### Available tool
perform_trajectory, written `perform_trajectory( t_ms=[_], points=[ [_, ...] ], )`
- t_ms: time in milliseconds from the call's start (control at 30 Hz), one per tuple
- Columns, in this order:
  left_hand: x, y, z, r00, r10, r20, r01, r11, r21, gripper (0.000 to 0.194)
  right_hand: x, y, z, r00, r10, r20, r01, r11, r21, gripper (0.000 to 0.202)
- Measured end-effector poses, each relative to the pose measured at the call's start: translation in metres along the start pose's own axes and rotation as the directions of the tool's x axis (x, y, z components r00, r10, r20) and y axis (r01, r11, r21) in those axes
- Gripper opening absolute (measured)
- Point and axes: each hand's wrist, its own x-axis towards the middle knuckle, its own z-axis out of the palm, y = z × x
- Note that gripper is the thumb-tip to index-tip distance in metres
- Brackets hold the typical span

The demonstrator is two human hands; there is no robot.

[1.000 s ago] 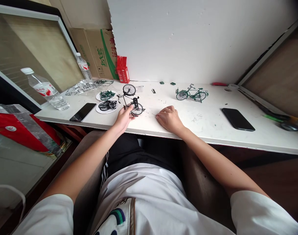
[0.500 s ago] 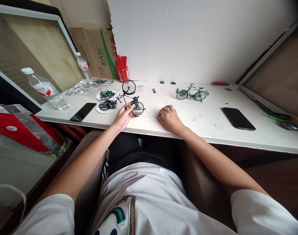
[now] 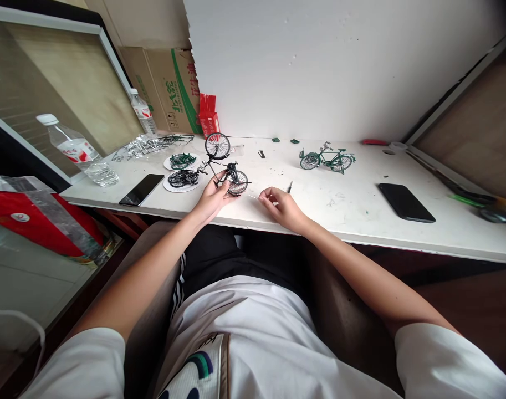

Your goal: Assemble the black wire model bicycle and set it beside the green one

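My left hand [image 3: 212, 200] is closed around a black miniature bicycle [image 3: 233, 173], gripping it near its lower wheel. The bicycle is tilted, with one wheel up and away from me and the other close to my fingers. To the right, my right hand [image 3: 284, 208] is closed in a pinch just above the table. A thin metal shaft [image 3: 253, 196] pokes out of its fingertips toward the bicycle, apart from it. Behind the fingers shows a dark slim end [image 3: 290, 187], seemingly the handle of the same small screwdriver.
A green model bicycle [image 3: 327, 159] stands at the right. Left are white plates with green parts [image 3: 182, 160] and black parts [image 3: 182, 178], a phone [image 3: 141, 190] and water bottles [image 3: 76, 149]. Another phone [image 3: 406, 202] lies right. A red box [image 3: 209, 117] stands behind.
My right hand has moved slightly left and turned, so more of the shaft and a dark end show. My left hand has turned the black bicycle a little and shifted it slightly right.
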Motion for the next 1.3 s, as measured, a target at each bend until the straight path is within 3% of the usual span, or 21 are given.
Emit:
perform_trajectory(
  t_ms=[133,233,967,1300],
  points=[
    [-0.008,-0.002,0.015,0.996,-0.034,0.077,0.039,0.997,-0.070,0.070,-0.001,-0.009,0.007,0.995,0.071,0.076,-0.079,0.992,0.102,0.047],
    [-0.011,-0.005,0.019,0.996,-0.052,0.069,0.058,0.995,-0.078,0.069,0.000,-0.008,0.009,0.991,0.098,0.087,-0.106,0.990,0.090,0.049],
    [-0.011,-0.007,0.019,0.995,-0.064,0.074,0.069,0.995,-0.076,0.074,0.004,0.001,0.009,0.985,0.146,0.090,-0.147,0.989,0.004,0.041],
    [-0.009,-0.011,0.014,0.990,-0.017,0.143,0.026,0.998,-0.063,0.080,0.004,-0.001,0.007,0.983,0.154,0.095,-0.156,0.988,0.007,0.045]
  ],
)
